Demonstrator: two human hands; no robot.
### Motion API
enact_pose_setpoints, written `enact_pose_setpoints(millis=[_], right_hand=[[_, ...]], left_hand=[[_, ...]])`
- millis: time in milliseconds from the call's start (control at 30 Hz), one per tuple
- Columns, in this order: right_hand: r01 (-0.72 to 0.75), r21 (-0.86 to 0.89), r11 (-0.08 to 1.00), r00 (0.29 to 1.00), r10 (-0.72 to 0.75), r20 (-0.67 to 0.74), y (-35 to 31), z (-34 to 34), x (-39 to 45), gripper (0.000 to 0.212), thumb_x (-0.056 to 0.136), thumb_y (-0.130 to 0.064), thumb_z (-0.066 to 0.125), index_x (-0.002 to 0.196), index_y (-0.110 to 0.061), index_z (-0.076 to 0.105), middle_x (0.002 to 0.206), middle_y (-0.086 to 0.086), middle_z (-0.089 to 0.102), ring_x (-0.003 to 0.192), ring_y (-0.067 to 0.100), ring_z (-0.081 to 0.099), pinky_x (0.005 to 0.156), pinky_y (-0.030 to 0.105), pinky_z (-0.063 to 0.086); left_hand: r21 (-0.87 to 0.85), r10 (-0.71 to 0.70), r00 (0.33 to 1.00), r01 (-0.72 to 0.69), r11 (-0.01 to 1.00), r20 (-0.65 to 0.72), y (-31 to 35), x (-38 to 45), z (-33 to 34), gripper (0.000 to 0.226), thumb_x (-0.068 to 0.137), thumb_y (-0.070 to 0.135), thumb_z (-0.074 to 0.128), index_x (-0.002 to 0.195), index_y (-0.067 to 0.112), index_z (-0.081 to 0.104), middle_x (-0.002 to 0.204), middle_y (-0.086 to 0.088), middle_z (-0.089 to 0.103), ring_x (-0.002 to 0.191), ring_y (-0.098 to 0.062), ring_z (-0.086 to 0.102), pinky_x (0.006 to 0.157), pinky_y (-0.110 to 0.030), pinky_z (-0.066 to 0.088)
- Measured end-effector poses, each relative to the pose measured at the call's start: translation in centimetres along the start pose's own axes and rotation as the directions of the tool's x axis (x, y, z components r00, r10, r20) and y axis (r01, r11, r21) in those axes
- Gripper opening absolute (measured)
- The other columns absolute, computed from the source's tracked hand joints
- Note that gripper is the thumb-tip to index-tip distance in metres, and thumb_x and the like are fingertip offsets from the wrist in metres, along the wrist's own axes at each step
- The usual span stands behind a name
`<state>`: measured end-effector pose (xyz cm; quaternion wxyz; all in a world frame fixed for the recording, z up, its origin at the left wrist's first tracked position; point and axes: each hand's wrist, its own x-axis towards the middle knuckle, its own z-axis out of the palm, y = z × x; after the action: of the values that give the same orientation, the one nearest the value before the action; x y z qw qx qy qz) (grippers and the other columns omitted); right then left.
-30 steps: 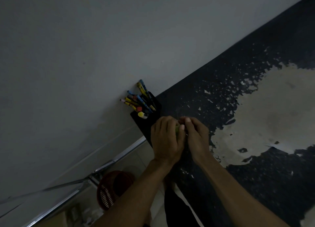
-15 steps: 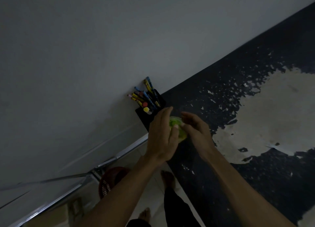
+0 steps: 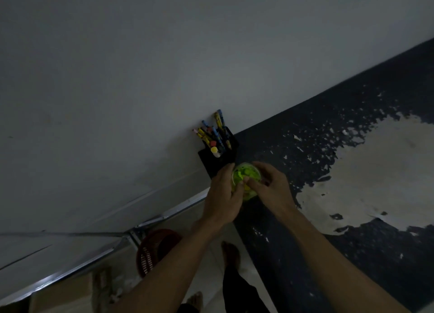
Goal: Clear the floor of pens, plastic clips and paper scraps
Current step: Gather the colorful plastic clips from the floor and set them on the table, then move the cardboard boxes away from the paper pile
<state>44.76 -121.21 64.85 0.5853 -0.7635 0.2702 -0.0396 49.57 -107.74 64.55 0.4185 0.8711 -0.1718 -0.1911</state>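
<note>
A small clear cup (image 3: 246, 179) filled with bright green plastic clips stands on the dark tabletop (image 3: 328, 171) near its left end. My left hand (image 3: 223, 195) wraps around the cup's left side. My right hand (image 3: 270, 186) touches its right side, with fingertips pinched over the clips at the cup's mouth. Just behind the cup, against the wall, a black holder (image 3: 216, 153) carries several coloured pens and pencils (image 3: 212, 134).
The tabletop has a large worn pale patch (image 3: 366, 176) to the right. A grey wall (image 3: 164, 78) rises behind. Below the table's left end lie a red mesh basket (image 3: 152, 251), a cardboard box (image 3: 61, 294) and my bare feet (image 3: 230, 251) on light floor tiles.
My hands have spread apart, uncovering the cup of green clips that they hid a second ago. The view has shifted slightly; the pen holder stays in place.
</note>
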Motion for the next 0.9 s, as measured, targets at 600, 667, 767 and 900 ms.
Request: enact_pose_setpoints(millis=[600,667,767,900], right_hand=[[0.582,-0.389,0.714,0.809,-0.557,0.189,-9.0,8.5,-8.5,0.04,0.089,-0.037,0.058,0.12,-0.012,0.059,0.128,0.007,0.049,0.123,0.021,0.042,0.101,0.031,0.039],[0.623,-0.354,0.697,0.782,-0.563,0.268,-9.4,11.4,-11.4,0.038,0.09,-0.037,0.058,0.12,-0.014,0.059,0.126,0.005,0.05,0.12,0.019,0.044,0.1,0.03,0.039],[0.689,-0.305,0.658,0.721,-0.577,0.383,-9.5,15.4,-16.4,0.034,0.09,-0.032,0.063,0.12,-0.015,0.059,0.122,0.004,0.053,0.112,0.017,0.048,0.094,0.029,0.042],[0.741,-0.205,0.639,0.631,-0.56,0.537,-8.8,19.9,-23.9,0.036,0.09,-0.034,0.06,0.118,-0.013,0.061,0.118,0.006,0.055,0.113,0.02,0.051,0.096,0.028,0.041]], left_hand=[[0.048,0.081,0.748,-0.066,0.997,-0.659,-3.5,-13.0,-12.1,0.039,0.096,0.032,0.042,0.125,0.009,0.055,0.122,-0.007,0.058,0.112,-0.02,0.054,0.094,-0.03,0.043],[0.036,0.036,0.695,-0.014,0.999,-0.718,-5.1,-17.0,-13.5,0.035,0.095,0.025,0.046,0.124,0.008,0.055,0.121,-0.007,0.059,0.11,-0.019,0.054,0.093,-0.026,0.041],[0.034,0.004,0.612,0.038,0.999,-0.791,-7.7,-23.7,-15.1,0.033,0.094,0.022,0.047,0.121,0.007,0.056,0.116,-0.008,0.059,0.107,-0.02,0.054,0.089,-0.029,0.043],[-0.027,-0.1,0.519,0.147,0.989,-0.849,-11.0,-33.1,-16.0,0.036,0.093,0.026,0.045,0.122,0.008,0.055,0.117,-0.008,0.057,0.106,-0.02,0.054,0.085,-0.033,0.048]])
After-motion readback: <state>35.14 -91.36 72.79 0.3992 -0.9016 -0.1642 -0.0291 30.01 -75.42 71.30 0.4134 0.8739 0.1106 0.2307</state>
